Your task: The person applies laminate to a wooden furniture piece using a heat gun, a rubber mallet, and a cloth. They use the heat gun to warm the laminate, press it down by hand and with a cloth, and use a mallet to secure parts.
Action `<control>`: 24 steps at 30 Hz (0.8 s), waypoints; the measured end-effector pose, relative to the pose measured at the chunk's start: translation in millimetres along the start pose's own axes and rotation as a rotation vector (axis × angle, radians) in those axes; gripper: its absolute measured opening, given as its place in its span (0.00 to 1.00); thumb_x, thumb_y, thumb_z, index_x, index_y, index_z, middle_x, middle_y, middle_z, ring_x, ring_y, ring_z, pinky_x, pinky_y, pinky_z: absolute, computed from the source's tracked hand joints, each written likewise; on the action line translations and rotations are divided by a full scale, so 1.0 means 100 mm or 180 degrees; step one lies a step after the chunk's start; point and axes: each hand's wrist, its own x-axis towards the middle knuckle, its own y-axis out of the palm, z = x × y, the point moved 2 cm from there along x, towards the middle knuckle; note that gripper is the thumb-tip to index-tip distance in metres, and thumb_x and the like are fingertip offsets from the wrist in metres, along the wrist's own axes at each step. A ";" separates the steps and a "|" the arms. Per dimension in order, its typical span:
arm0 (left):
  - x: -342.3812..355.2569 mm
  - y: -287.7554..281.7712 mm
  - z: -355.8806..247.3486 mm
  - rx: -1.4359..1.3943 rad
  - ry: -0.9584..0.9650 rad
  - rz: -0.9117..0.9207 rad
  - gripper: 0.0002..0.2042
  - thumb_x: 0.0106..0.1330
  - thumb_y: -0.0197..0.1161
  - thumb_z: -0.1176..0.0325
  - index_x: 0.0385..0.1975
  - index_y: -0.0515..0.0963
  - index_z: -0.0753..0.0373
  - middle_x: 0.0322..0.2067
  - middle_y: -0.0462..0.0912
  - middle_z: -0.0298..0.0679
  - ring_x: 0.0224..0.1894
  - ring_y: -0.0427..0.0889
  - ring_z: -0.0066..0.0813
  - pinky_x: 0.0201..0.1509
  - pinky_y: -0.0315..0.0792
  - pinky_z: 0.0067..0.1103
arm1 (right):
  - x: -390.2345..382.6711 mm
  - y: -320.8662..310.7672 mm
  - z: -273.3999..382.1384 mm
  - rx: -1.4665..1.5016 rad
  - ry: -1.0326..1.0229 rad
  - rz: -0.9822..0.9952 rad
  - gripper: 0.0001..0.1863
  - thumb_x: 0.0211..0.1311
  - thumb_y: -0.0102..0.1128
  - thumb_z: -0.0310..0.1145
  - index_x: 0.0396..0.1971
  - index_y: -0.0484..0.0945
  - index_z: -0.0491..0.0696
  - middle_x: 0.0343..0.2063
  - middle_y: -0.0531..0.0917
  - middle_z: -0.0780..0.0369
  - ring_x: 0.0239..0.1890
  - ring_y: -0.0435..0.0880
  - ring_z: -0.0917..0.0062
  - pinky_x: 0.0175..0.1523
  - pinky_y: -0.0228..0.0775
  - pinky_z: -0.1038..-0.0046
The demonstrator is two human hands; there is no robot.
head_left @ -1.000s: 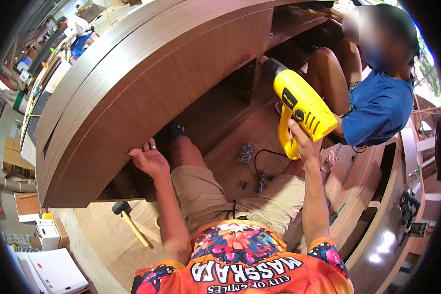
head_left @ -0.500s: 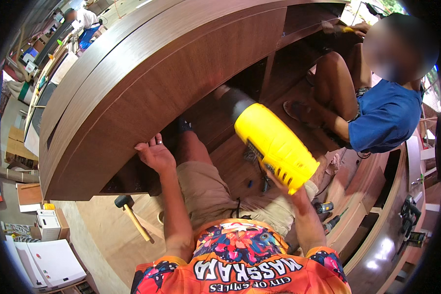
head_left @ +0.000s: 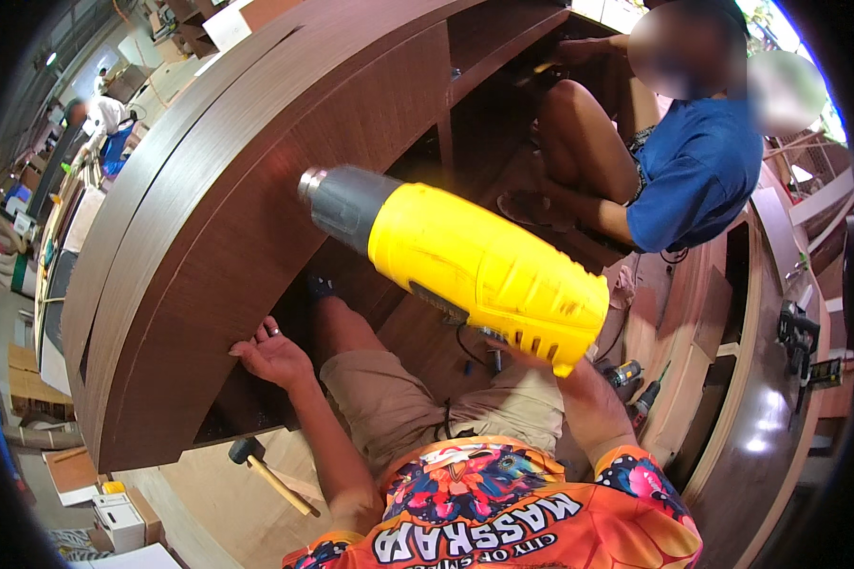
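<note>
While the heat gun (head_left: 489, 270) is raised: right hand (head_left: 533, 357) grasping it from below, grip mostly hidden behind the yellow body.
Nozzle (head_left: 310, 184): aimed left at the curved brown panel (head_left: 185, 284), seemingly just short of its face; faint reddish patch there.
Left hand (head_left: 280, 358): at panel's lower edge, fingers curled against it; cannot tell whether clamped or merely resting.
Hot air: best, I judge, with a steady gap and slow, even sweeps, no dwelling; left fingers out of the stream.
Blue-shirted person (head_left: 697, 171): squatting beyond the gun; nozzle better turned away from that side.
Mallet (head_left: 281, 486): lying beside the left forearm.
Power tools (head_left: 622, 374): near the right forearm.
</note>
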 end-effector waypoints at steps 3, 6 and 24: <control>-0.04 0.11 -0.01 -0.0046 -0.0124 0.0084 0.35 0.75 0.58 0.35 0.65 0.71 0.60 0.55 0.80 0.37 0.53 0.76 0.31 0.54 0.68 0.30 | 0.23 -0.04 -0.05 0.1515 0.0284 -0.0905 0.11 0.65 0.75 0.34 0.46 0.88 0.53 0.35 0.89 0.68 0.35 0.87 0.81 0.40 0.79 0.76; 0.04 -0.05 -0.02 -0.0050 -0.0066 -0.0071 0.35 0.73 0.60 0.34 0.64 0.73 0.60 0.55 0.80 0.36 0.53 0.76 0.31 0.54 0.68 0.29 | 0.84 -0.18 -0.03 0.3225 0.0930 -0.1296 0.08 0.63 0.73 0.28 0.40 0.83 0.46 0.26 0.83 0.67 0.22 0.81 0.84 0.30 0.74 0.78; 0.04 -0.10 0.02 -0.0190 -0.0052 -0.0062 0.40 0.69 0.69 0.38 0.68 0.68 0.65 0.63 0.77 0.43 0.61 0.78 0.36 0.57 0.70 0.33 | 0.56 -0.04 -0.44 0.3462 0.1530 -0.0922 0.11 0.63 0.71 0.25 0.44 0.80 0.45 0.26 0.83 0.66 0.21 0.81 0.83 0.28 0.74 0.77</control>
